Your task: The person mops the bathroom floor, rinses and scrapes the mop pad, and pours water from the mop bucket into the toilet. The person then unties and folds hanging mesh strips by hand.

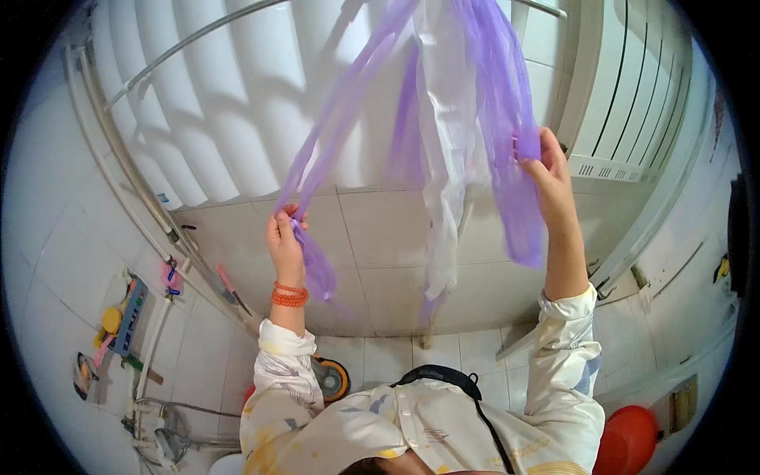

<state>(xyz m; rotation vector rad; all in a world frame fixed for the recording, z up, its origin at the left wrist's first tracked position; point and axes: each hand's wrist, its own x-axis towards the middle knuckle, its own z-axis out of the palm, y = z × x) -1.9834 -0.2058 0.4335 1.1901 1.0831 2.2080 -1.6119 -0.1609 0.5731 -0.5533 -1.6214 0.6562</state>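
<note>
Long strips of sheer purple fabric (507, 103) hang from above the top of the view, with a white fabric strip (445, 119) among them. My left hand (286, 241), an orange beaded bracelet (290, 294) on its wrist, is closed around a narrow purple strip. That strip is pulled out to the left, and its loose end (320, 273) droops below my fingers. On the other side, my right hand (548, 166) pinches the edge of the wide purple strip, whose lower end hangs beside my forearm. Where the strips are fastened is out of view.
Behind the fabric is a ridged white panel (237, 103) with a metal rail (190, 39) across it. A slatted white unit (633, 95) is at upper right. A blue rack (131, 317) is on the left wall; a red basin (627, 439) sits lower right.
</note>
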